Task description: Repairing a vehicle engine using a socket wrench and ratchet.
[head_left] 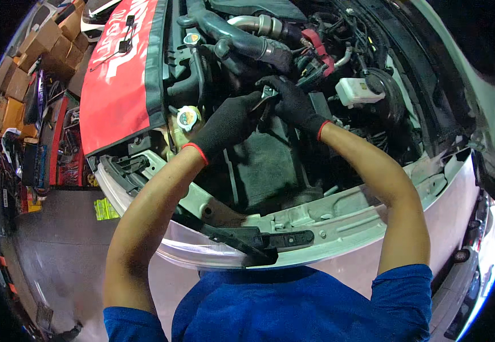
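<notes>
1. So, your right hand (296, 108): black glove, red cuff, index finger arched over a small metal piece (268, 91), gap narrow. Can't tell if it's clamped or just resting there.
2. Your left hand (225, 124): same glove, fingers bunched in from the left, thumb side toward that piece. Can't tell how firm the hold is, fingertips are partly hidden.
3. To do this well, I'd brace the piece with one hand and make small, square moves with the other. Gloves dull feel, so check by eye that nothing is cocked. Loose bits could drop into the bay; I'd pinch before letting go.
4. Piece position: between both sets of fingertips, right of the left hand, just left of the right palm, above the far end of the flat-topped dark box (264, 165).
5. Next ring out: left of your left wrist, a round-topped cap (187, 118); right of your right hand, a white reservoir (360, 91). Far side, a dark hose (233, 43) and a red part (318, 52).
6. Outermost: pale body edge (338, 215) on the near side under your forearms, red cover (116, 94) draped at left.
</notes>
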`<state>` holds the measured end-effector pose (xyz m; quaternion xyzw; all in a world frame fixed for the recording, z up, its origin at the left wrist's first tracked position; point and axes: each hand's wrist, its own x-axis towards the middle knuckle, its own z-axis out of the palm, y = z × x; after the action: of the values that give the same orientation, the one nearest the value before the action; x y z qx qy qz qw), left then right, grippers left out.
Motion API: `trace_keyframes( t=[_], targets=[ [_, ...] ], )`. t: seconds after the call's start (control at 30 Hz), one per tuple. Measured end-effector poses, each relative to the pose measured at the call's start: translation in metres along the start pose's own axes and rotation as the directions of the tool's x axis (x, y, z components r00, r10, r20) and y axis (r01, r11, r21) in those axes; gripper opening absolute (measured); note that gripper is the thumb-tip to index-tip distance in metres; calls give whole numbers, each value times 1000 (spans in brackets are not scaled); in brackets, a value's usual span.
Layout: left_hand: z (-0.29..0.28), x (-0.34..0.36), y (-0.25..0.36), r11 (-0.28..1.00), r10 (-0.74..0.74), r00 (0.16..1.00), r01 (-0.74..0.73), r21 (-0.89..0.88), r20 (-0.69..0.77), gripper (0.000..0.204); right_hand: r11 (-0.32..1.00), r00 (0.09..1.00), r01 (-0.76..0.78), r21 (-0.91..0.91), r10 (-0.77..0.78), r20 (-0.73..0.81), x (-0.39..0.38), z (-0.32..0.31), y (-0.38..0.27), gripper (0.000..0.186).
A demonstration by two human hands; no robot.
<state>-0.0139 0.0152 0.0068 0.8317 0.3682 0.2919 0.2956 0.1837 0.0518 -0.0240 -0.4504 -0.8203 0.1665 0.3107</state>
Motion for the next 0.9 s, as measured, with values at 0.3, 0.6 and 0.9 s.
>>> trace_keyframes(
  t=[0.3, 0.6, 0.9],
  targets=[
    [20, 4, 26, 565, -383, 889, 440, -699, 249, 33, 954, 911, 92, 285, -196, 362, 38, -13, 28, 39],
    [-21, -11, 4, 621, 58, 993, -117, 775, 104, 33, 997, 999, -43, -64, 43, -6, -28, -1, -31, 40],
    [-34, -22, -34, 974, -53, 956, -15, 227, 289, 27, 998, 983, -60, 33, 53, 176, -13, 4, -30, 41]
  ],
)
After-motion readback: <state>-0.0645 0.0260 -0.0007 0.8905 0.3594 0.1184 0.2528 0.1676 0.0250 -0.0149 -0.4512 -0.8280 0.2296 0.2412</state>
